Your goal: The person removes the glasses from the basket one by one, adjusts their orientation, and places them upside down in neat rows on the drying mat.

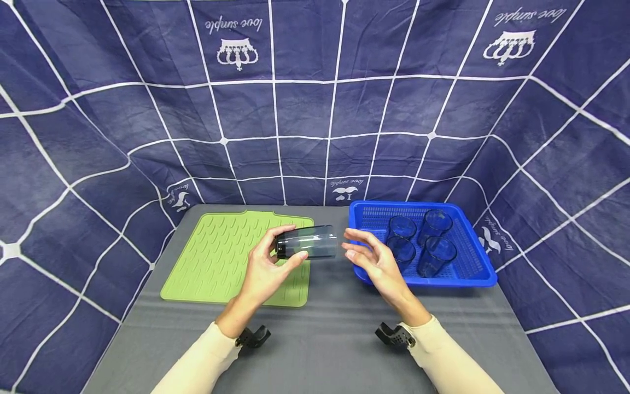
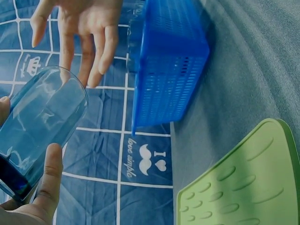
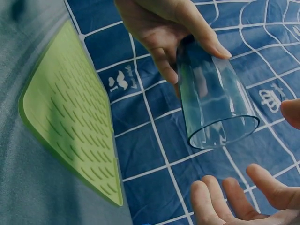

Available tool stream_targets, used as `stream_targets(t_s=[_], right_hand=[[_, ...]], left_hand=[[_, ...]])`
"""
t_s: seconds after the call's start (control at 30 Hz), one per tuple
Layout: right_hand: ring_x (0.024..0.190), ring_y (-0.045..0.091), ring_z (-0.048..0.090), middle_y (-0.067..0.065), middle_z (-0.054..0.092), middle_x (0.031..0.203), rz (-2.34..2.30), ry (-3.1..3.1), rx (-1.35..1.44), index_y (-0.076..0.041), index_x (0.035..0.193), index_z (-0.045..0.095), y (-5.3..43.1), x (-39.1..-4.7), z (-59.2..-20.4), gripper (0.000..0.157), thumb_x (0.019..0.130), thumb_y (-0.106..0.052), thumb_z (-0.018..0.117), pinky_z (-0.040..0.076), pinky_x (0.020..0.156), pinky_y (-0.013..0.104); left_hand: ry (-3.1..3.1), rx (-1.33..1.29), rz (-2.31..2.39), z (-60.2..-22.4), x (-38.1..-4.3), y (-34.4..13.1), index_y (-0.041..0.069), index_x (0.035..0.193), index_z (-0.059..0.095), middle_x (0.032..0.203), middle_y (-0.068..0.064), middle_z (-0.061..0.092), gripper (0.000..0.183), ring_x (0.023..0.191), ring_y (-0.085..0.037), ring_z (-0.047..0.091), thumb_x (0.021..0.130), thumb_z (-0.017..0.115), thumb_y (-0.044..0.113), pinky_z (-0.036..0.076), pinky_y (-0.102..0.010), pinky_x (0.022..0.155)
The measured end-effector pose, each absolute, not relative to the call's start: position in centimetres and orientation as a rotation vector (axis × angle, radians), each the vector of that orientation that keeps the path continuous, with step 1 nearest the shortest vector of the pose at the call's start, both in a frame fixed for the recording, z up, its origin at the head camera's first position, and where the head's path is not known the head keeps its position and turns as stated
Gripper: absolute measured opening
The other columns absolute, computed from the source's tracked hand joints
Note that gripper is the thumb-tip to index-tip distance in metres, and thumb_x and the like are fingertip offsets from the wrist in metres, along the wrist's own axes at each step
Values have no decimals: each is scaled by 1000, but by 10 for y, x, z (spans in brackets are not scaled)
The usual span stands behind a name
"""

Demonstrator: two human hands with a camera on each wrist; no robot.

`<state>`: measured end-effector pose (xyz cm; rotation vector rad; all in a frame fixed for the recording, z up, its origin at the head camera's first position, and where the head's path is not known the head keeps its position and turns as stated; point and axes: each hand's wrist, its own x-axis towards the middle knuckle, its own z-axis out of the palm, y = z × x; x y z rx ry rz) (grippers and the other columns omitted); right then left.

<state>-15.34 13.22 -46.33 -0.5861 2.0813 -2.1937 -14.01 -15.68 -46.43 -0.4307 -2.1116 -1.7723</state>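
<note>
My left hand [image 1: 268,265] grips a bluish clear drinking glass [image 1: 310,242] around its dark, thick base. The glass lies nearly sideways in the air, its open rim turned toward my right hand [image 1: 376,265]. In the left wrist view the thumb and fingers sit on either side of the glass [image 2: 44,117]. My right hand holds nothing; its fingers [image 3: 234,197] are loosely bent and spread, a small gap short of the rim in the right wrist view. Below the left hand lies a green ridged mat [image 1: 231,262].
A blue perforated plastic basket [image 1: 418,282] stands at the right, with several similar glasses [image 1: 437,251] upright inside. Both it and the mat rest on a grey cloth-covered table [image 1: 334,339]. A dark blue checked curtain [image 1: 305,109] encloses the back and sides.
</note>
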Motion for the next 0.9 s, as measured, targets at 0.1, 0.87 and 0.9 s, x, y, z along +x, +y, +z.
stream_targets(t_s=[0.1, 0.87, 0.9], right_hand=[[135, 1, 75, 30, 55, 171, -2188, 2090, -583, 8, 168, 51, 133, -153, -464, 59, 112, -3, 67, 61, 113, 21], [137, 5, 75, 26, 59, 170, -2132, 2208, -639, 7, 163, 57, 138, -161, -456, 56, 110, -2, 71, 63, 112, 22], [137, 5, 74, 26, 59, 169, -2130, 2216, -638, 7, 163, 58, 139, -162, -456, 55, 110, -2, 71, 63, 111, 22]], left_hand=[[-2114, -425, -1768, -466, -140, -160, 15, 151, 73, 145, -16, 77, 64, 116, -13, 78, 94, 97, 4, 72, -27, 87], [-2129, -338, -1669, -466, -144, -190, 14, 151, 73, 139, -16, 79, 65, 114, -8, 77, 92, 99, 4, 68, -19, 83], [-2132, -332, -1659, -466, -146, -192, 13, 151, 73, 139, -16, 79, 65, 114, -7, 77, 92, 99, 4, 68, -18, 83]])
